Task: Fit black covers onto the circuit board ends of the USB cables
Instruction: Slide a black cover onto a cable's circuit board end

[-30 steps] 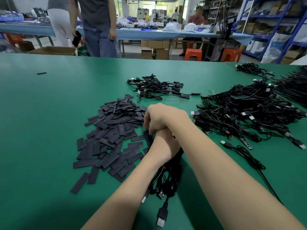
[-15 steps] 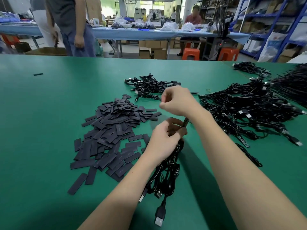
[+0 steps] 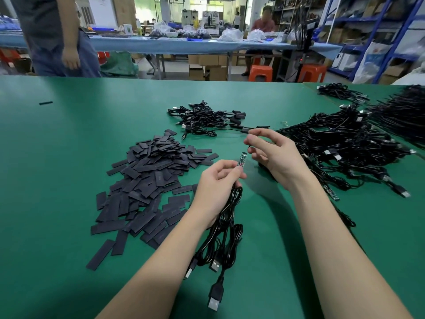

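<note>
- The circuit board (image 3: 242, 159) is a thin, narrow strip, dark with small red and green specks, standing nearly upright just right of the frame's centre; its upper end is bare.
- The left hand (image 3: 215, 189) pinches the board's lower end between thumb and fingertips, the other fingers curled round the glossy black USB cable (image 3: 226, 229) that hangs from it in loose loops toward the lower middle of the frame.
- The cable's flat USB plugs (image 3: 216, 295), black-bodied with metal tips, lie on the counter (image 3: 53, 171) below the wrist.
- The right hand (image 3: 274, 155) hovers just right of and above the board, apart from it, fingers loosely curled with thumb and forefinger drawn close together; whether they pinch anything I cannot tell.
- Left of centre, a heap of black covers (image 3: 149, 180): flat, matte, rectangular sleeves overlapping at all angles, strays trailing toward the lower left.
- In the upper middle lies a small tangle of cables (image 3: 207, 118), some ends thickened with black sleeves.
- On the right a much larger pile of cables (image 3: 345, 148) sprawls, shiny and knotted, metal plug tips poking out.
- The counter's surface is smooth, matte green.
- At the upper left edge a person in jeans (image 3: 57, 47) stands beyond the counter; orange plastic stools (image 3: 261, 72) sit in the upper right background.
</note>
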Action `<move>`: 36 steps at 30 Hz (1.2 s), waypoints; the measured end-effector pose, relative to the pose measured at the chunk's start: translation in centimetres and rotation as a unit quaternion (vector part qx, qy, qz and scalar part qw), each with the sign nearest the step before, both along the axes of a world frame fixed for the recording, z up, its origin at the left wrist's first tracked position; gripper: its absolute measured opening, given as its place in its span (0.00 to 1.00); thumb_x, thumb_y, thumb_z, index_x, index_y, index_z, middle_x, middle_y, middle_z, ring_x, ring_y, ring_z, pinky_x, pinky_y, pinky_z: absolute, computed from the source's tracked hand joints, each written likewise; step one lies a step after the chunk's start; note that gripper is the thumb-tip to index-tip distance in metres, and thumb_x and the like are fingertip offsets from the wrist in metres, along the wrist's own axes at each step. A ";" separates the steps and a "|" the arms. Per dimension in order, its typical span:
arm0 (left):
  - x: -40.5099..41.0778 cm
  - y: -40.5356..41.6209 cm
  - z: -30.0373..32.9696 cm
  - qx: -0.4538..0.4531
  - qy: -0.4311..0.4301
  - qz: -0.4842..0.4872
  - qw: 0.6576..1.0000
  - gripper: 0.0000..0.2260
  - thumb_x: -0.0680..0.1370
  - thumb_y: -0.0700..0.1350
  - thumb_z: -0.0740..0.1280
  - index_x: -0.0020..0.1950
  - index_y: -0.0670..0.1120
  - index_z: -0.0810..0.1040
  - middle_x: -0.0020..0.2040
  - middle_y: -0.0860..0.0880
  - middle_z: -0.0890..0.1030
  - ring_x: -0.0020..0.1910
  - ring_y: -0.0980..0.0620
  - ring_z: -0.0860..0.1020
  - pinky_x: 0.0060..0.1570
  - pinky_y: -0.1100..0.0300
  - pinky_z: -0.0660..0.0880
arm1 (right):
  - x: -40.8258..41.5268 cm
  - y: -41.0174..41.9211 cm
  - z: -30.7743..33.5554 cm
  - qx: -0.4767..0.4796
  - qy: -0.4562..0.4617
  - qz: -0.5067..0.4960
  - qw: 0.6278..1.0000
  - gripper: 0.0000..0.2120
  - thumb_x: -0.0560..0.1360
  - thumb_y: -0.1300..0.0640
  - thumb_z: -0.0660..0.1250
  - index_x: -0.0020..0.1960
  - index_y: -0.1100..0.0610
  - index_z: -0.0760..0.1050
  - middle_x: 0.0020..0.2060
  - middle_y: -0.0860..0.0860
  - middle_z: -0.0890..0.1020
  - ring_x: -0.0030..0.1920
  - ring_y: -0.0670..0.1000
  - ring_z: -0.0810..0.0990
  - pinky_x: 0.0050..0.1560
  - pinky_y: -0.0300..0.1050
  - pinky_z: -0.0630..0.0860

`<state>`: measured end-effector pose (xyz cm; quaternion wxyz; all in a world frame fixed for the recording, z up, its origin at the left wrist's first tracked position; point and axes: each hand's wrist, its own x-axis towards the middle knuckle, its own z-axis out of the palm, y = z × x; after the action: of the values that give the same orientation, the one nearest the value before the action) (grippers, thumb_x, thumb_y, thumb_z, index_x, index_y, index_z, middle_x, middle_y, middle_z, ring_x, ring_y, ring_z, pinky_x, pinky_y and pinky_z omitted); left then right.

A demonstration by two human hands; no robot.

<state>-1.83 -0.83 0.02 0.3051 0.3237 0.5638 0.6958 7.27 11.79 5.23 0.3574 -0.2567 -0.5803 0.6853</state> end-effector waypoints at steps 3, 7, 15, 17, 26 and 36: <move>-0.1 0.0 0.0 0.002 -0.018 0.007 1.000 0.02 0.81 0.41 0.68 0.51 0.46 0.81 0.38 0.52 0.85 0.34 0.55 0.75 0.44 0.65 0.75 | 0.0 -0.1 -0.6 -0.045 0.024 0.022 0.998 0.05 0.76 0.65 0.73 0.52 0.61 0.82 0.43 0.56 0.85 0.37 0.47 0.82 0.42 0.34 0.79; -0.2 0.1 0.0 0.004 -0.047 0.010 0.999 0.04 0.81 0.41 0.69 0.51 0.46 0.83 0.38 0.52 0.85 0.35 0.55 0.76 0.39 0.66 0.75 | 0.2 -0.2 -1.2 -0.063 0.028 0.030 0.997 0.07 0.77 0.63 0.71 0.54 0.61 0.81 0.47 0.55 0.86 0.39 0.47 0.83 0.43 0.35 0.80; -0.2 0.1 -0.2 -0.004 -0.066 0.027 0.997 0.05 0.80 0.43 0.70 0.52 0.47 0.86 0.37 0.53 0.84 0.34 0.57 0.76 0.42 0.64 0.74 | 0.8 -0.4 -1.1 -0.068 0.064 0.071 0.993 0.10 0.78 0.62 0.68 0.59 0.61 0.79 0.47 0.56 0.87 0.43 0.49 0.85 0.47 0.35 0.80; -0.2 0.1 -0.2 -0.002 -0.075 0.031 0.997 0.05 0.80 0.43 0.70 0.51 0.47 0.86 0.37 0.53 0.83 0.34 0.57 0.76 0.44 0.62 0.73 | 0.8 -0.6 -1.2 -0.060 0.064 0.071 0.994 0.09 0.78 0.64 0.68 0.58 0.63 0.79 0.48 0.57 0.87 0.43 0.49 0.85 0.47 0.35 0.80; -0.3 0.1 -0.3 0.000 -0.089 0.032 0.995 0.05 0.80 0.42 0.70 0.49 0.47 0.86 0.35 0.53 0.81 0.33 0.56 0.75 0.41 0.61 0.72 | 0.2 -0.7 -1.9 0.003 0.056 0.038 0.998 0.07 0.78 0.61 0.71 0.53 0.62 0.81 0.49 0.57 0.87 0.46 0.48 0.84 0.48 0.38 0.80; -0.5 0.0 -0.3 -0.001 -0.108 0.021 0.994 0.05 0.80 0.43 0.70 0.48 0.46 0.87 0.36 0.52 0.81 0.31 0.56 0.73 0.35 0.64 0.71 | 0.2 -0.8 -2.0 0.021 0.053 0.037 0.998 0.05 0.78 0.61 0.71 0.50 0.63 0.82 0.48 0.58 0.87 0.47 0.49 0.85 0.49 0.39 0.81</move>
<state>-2.32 -0.85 -0.24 0.3498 0.2347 0.5353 0.7321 7.45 11.01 3.26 0.3671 -0.1909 -0.5840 0.6984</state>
